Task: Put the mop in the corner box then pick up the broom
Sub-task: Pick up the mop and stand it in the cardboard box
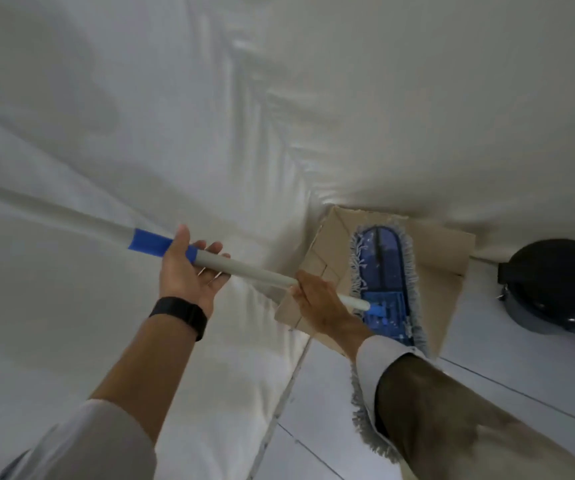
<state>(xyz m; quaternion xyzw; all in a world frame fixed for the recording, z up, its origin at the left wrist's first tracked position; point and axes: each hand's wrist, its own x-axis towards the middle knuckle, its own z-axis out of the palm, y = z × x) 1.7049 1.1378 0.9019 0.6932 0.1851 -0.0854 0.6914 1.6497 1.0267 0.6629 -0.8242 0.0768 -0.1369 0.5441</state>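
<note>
A flat blue mop head (383,271) with a grey fringe lies across the open cardboard box (452,271) in the corner. Its pale grey handle (244,268), with a blue band near the upper end, slants up to the left. My left hand (189,271) cradles the handle at the blue band with loosely spread fingers, a black watch on the wrist. My right hand (320,299) grips the handle low down, close to the blue joint at the mop head. No broom is in view.
White fabric sheeting (279,98) covers both walls that meet behind the box. A dark round lidded object (556,289) sits on the pale tiled floor (486,393) to the right of the box. My right leg fills the lower right.
</note>
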